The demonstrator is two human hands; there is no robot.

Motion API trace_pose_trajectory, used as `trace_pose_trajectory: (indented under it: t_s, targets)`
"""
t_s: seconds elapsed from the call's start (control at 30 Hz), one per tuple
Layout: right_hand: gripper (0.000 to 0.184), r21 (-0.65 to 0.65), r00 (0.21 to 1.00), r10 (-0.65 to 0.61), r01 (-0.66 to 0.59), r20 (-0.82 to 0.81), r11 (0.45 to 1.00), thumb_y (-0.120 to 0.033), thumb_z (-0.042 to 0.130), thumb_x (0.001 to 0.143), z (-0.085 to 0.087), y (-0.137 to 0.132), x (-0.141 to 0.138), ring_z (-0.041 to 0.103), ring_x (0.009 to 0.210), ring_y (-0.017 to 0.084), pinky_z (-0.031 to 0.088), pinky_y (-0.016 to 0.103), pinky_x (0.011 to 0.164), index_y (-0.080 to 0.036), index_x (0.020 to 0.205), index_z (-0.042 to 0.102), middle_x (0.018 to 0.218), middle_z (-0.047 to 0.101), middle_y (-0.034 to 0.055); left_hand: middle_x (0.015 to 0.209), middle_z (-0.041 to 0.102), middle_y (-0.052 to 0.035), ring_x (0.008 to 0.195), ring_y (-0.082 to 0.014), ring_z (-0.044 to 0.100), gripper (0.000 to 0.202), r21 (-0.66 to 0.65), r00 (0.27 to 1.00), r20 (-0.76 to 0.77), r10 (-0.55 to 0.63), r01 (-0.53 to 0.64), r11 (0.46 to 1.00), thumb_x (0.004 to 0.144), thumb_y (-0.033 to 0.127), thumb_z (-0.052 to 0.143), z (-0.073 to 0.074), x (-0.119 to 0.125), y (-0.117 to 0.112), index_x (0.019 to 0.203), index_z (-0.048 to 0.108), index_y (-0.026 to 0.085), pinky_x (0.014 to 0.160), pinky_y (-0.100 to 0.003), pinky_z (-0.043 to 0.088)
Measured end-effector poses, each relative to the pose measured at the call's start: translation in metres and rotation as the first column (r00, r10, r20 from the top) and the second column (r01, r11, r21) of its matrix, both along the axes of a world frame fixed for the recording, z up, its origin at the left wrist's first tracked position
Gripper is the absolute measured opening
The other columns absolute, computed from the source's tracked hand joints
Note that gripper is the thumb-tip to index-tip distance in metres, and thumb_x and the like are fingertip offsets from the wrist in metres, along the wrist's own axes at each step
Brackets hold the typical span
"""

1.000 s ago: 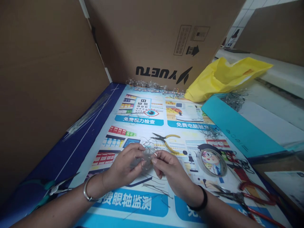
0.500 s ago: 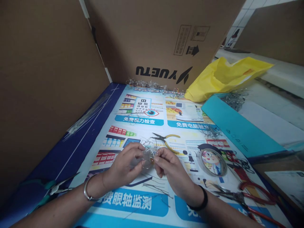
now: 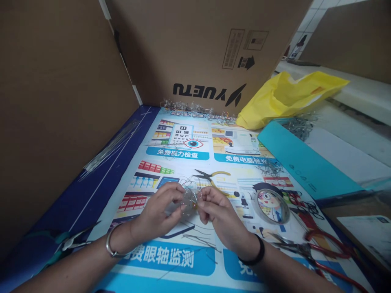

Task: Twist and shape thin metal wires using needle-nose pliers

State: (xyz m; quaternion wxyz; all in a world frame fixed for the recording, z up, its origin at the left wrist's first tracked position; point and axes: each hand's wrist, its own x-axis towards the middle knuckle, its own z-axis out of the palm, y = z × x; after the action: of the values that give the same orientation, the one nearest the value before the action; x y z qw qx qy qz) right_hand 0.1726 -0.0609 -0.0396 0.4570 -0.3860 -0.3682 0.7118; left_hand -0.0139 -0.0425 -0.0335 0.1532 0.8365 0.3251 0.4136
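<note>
Pinch grips, head view: left hand (image 3: 163,205) held small wiry piece (image 3: 191,196), right hand (image 3: 216,207) pinched its right side — piece sat between hands above printed sheet (image 3: 195,165), yellow-handled pliers (image 3: 209,177) just beyond. Work looked like fine fingertip adjusting — next move likely called for steady left hold.

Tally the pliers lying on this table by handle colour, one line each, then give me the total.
Yellow-handled pliers: 1
Red-handled pliers: 1
Teal-handled pliers: 1
Total: 3
</note>
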Motion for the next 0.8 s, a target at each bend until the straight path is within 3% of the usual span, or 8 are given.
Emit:
trace_pose_trajectory:
  t_s: [0.8]
  targets:
    - [0.008, -0.029, 0.998, 0.05, -0.049, 0.025, 0.998, -0.023, 0.058, 0.076, -0.0012, -0.0011, 0.0005, 0.039, 0.044, 0.007, 0.026, 0.021, 0.045, -0.019, 0.08, 0.052, 0.05, 0.046, -0.0073, 0.095, 0.056, -0.0057, 0.09, -0.0166, 0.055, 0.018, 0.018, 1.0, 0.005, 0.002, -0.002, 1.0, 0.076, 0.01, 0.057, -0.0024, -0.0019, -0.0002, 0.091, 0.051, 0.018, 0.075, -0.031, 0.049]
